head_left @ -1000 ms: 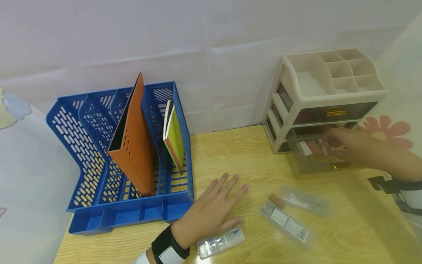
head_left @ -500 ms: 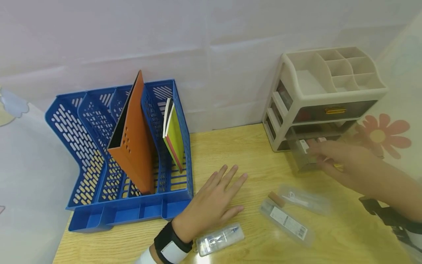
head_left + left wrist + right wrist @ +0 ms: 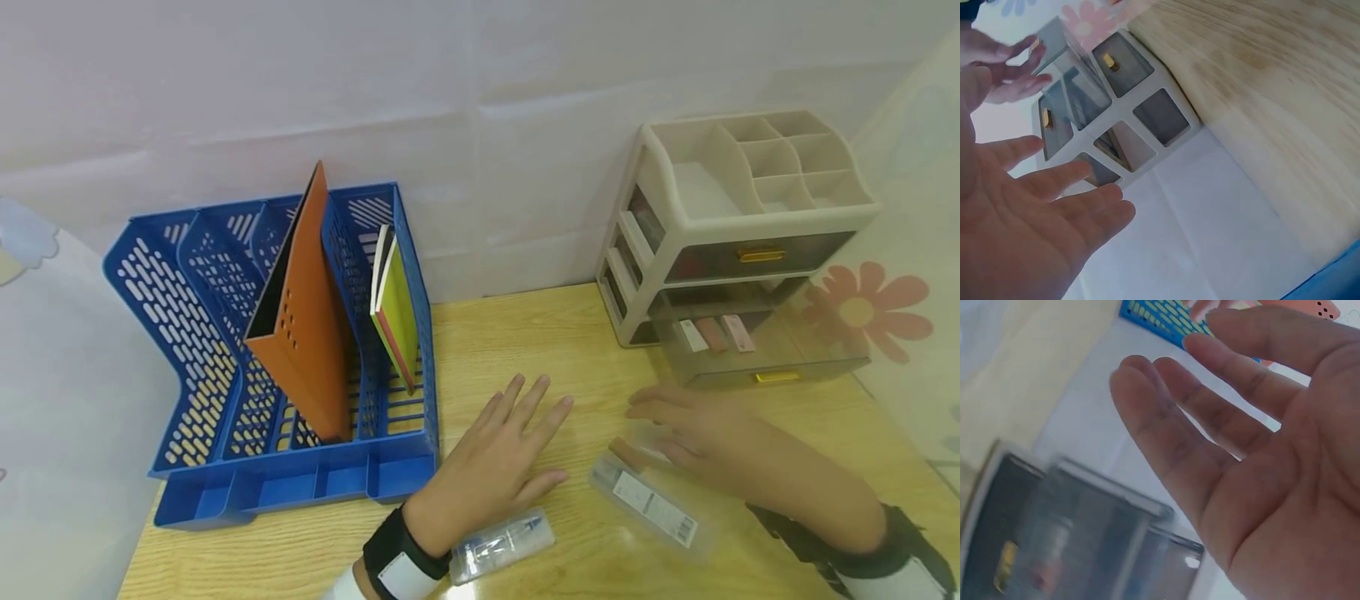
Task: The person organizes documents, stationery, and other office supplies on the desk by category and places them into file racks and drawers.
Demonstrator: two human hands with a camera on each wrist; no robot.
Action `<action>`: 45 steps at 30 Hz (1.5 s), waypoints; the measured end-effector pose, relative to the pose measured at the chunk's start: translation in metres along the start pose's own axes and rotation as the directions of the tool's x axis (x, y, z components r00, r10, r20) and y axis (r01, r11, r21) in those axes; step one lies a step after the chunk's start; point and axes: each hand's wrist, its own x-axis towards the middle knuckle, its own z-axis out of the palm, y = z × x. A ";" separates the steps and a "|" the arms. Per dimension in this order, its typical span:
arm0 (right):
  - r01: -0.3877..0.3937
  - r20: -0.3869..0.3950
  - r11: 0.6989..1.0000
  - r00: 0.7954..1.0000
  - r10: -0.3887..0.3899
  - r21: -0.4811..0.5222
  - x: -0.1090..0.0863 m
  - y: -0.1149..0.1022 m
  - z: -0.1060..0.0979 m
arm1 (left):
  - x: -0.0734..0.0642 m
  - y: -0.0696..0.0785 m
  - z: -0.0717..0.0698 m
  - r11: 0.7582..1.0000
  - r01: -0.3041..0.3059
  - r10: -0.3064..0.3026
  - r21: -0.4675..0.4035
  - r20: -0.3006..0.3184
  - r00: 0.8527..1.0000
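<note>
My left hand (image 3: pixel 487 467) lies palm down with fingers spread, beside a clear plastic case (image 3: pixel 513 543) with a blue-tipped pen inside. In the left wrist view this hand (image 3: pixel 1035 231) holds nothing. My right hand (image 3: pixel 712 433) hovers, fingers slightly bent, over a frosted clear case (image 3: pixel 649 435) mostly hidden beneath it. The right wrist view shows nothing in that hand (image 3: pixel 1266 462). Just below its fingers are a small brown block (image 3: pixel 627 454) and another clear case with a white label (image 3: pixel 652 507). Behind it, a transparent drawer (image 3: pixel 720 380) stands pulled out, holding small white, reddish-brown and pink blocks (image 3: pixel 738 333).
The pulled-out drawer belongs to a cream organizer (image 3: pixel 675 218) with compartments on top, at the back right. On the left stands a blue file rack (image 3: pixel 285 467) with an orange folder (image 3: pixel 315 333) and thin booklets (image 3: pixel 397 312). A white sheet (image 3: pixel 525 167) hangs behind the table.
My right hand has left the drawer and moved toward me and left, over the clear cases. The pink block now shows beside the other two in the drawer. My left hand has barely shifted.
</note>
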 end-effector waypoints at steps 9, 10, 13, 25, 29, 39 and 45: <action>0.074 -0.083 0.996 0.994 -0.069 0.054 0.003 -0.001 0.037 | 0.004 0.003 0.003 1.000 0.024 -0.024 0.016 0.016 1.000; 0.081 -0.084 0.996 0.993 -0.077 0.047 0.002 -0.002 0.041 | 0.004 0.003 0.003 1.000 0.027 -0.027 0.015 0.018 0.999; 0.046 -0.044 0.999 0.998 -0.044 0.030 -0.001 -0.006 0.050 | 0.004 0.003 0.003 0.999 0.036 -0.037 0.022 0.031 0.999; -0.167 0.143 0.985 0.975 0.172 -0.049 -0.005 -0.015 0.066 | 0.003 0.002 0.004 0.999 0.039 -0.040 0.037 0.045 0.998; -0.159 0.132 0.986 0.978 0.164 -0.047 -0.004 -0.016 0.069 | 0.002 0.002 0.004 0.998 0.039 -0.041 0.041 0.046 0.998; -0.154 0.150 0.987 0.976 0.160 -0.048 -0.001 -0.012 0.074 | 0.000 0.000 0.001 0.998 0.051 -0.053 0.038 0.044 0.998; -0.128 0.087 0.991 0.988 0.131 -0.033 -0.002 -0.012 0.067 | -0.001 -0.001 0.000 0.998 0.051 -0.053 0.047 0.043 0.998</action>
